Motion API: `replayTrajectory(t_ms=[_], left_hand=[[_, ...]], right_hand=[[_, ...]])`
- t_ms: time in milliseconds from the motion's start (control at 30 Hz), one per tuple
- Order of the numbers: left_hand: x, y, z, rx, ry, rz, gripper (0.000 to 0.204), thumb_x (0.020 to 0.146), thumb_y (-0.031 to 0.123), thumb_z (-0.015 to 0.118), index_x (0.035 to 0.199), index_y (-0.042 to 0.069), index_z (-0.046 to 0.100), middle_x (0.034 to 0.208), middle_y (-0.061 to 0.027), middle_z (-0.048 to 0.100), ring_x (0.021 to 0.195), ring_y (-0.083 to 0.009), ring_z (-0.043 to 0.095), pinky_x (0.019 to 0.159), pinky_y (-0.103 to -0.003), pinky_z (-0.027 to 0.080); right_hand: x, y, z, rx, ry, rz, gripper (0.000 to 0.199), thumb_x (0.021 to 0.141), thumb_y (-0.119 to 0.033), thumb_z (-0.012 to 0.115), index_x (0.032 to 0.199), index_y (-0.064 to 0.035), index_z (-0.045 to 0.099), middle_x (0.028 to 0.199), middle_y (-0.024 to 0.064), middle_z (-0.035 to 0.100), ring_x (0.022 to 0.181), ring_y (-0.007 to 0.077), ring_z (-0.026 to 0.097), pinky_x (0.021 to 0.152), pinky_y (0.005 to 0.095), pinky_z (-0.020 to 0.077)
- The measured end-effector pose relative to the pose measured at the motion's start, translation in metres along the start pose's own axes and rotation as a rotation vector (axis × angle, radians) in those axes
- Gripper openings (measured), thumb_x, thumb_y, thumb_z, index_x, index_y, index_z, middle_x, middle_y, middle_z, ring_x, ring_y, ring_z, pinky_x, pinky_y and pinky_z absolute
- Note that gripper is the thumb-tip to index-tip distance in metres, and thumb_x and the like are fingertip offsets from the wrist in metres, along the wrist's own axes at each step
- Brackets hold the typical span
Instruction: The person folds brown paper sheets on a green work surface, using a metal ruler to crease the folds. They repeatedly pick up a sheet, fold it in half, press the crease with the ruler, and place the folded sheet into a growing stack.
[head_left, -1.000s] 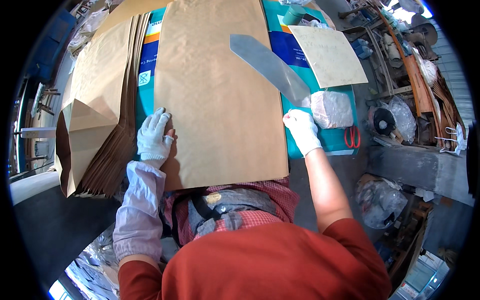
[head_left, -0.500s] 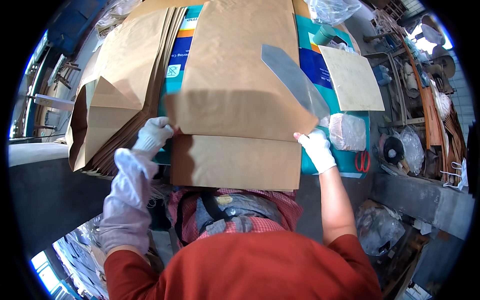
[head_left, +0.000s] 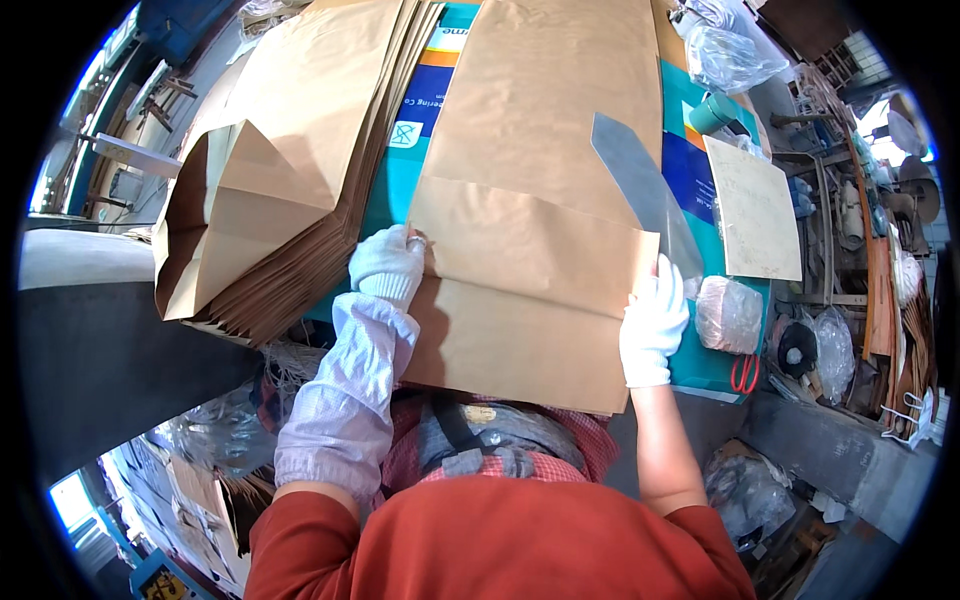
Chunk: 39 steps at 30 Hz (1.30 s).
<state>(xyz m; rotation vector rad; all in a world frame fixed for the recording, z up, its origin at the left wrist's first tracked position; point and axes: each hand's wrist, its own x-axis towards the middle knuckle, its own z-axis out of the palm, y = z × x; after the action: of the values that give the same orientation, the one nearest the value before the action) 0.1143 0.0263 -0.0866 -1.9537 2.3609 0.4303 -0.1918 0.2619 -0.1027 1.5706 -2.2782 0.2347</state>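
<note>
A flat brown paper bag [head_left: 540,110] lies lengthwise in front of me, its near end raised into a crosswise fold. My left hand [head_left: 388,268], in a white knitted glove, is closed on the fold's left edge. At the fold's right edge, my right hand [head_left: 655,325], also white-gloved with some fingertips bare, pinches the paper. A grey, pointed flat plate [head_left: 640,185] rests on the bag's right side, its near end behind the raised flap. Left of it stands a thick pile of brown paper bags [head_left: 300,70], the top one's end opened into a folded pocket.
Teal and blue printed sheeting [head_left: 385,205] covers the table. On the right are a beige board [head_left: 752,210], a plastic-wrapped block [head_left: 728,314], red-handled scissors [head_left: 745,373], a green cylinder [head_left: 711,113] and clear plastic [head_left: 730,58]. A dark ledge [head_left: 130,330] stands at left.
The raised flap has gone from blurred and curved to flatter, with a sharper crease. Both hands keep to its edges, and the right fingers now point up along the paper. The whole view has shifted.
</note>
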Motion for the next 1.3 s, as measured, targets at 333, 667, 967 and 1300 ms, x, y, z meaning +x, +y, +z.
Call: replayTrajectory(t_ms=[333,667,967,1300], left_hand=[[0.015,0.032,-0.022,0.261,0.54,0.841,0.07,0.075,0.035,0.078,0.138,0.011,0.057,0.137,-0.0162,0.059,0.128,-0.0389,0.058,0.106,-0.053,0.048],[0.004,0.02,-0.023,-0.03,0.078,0.945,0.088,0.072,0.054,0.078,0.138,0.001,0.054,0.147,-0.0208,0.049,0.136,-0.0466,0.044,0.114,-0.055,0.037],[0.016,0.071,-0.04,-0.073,0.354,1.032,0.082,0.076,0.046,0.081,0.139,0.001,0.053,0.133,-0.0231,0.059,0.13,-0.0466,0.052,0.113,-0.056,0.04],[-0.022,0.069,-0.092,-0.133,0.233,1.007,0.056,0.08,0.025,0.074,0.131,0.005,0.065,0.127,-0.0151,0.068,0.126,-0.0371,0.06,0.104,-0.046,0.049]], right_hand=[[0.056,-0.05,-0.003,0.26,-0.246,-0.219,0.076,0.078,-0.051,0.081,0.134,-0.0035,0.064,0.133,0.0198,0.058,0.127,0.0391,0.053,0.11,0.0524,0.0422],[0.031,-0.009,0.006,0.195,-0.158,-0.217,0.082,0.076,-0.048,0.082,0.136,0.0023,0.06,0.151,0.0259,0.047,0.142,0.0459,0.042,0.123,0.0606,0.0276],[0.009,0.021,0.024,0.514,0.058,-0.099,0.066,0.079,-0.031,0.081,0.134,-0.0013,0.061,0.156,0.0197,0.047,0.146,0.0455,0.04,0.124,0.0609,0.0279],[0.039,-0.043,-0.062,0.495,0.094,-0.292,0.08,0.077,-0.042,0.079,0.14,0.0023,0.058,0.153,0.0212,0.048,0.143,0.0449,0.042,0.123,0.0635,0.0289]])
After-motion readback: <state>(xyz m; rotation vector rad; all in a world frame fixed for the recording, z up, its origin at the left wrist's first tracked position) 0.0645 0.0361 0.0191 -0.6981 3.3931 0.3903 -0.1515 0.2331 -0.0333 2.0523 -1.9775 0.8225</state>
